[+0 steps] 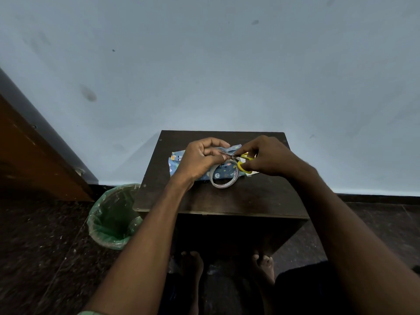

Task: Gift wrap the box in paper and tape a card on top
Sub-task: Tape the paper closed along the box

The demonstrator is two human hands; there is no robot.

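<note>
Here, scissors meet a strip of tape above the wrapped box.

The right hand has its grip curled through the yellow scissors; the left hand pinches what looks like a pulled tape end, with the tape roll hanging below. The tape is likely light, limp and sticky, best held taut by its end. The box in blue paper lies at the far middle of the desk.
</note>
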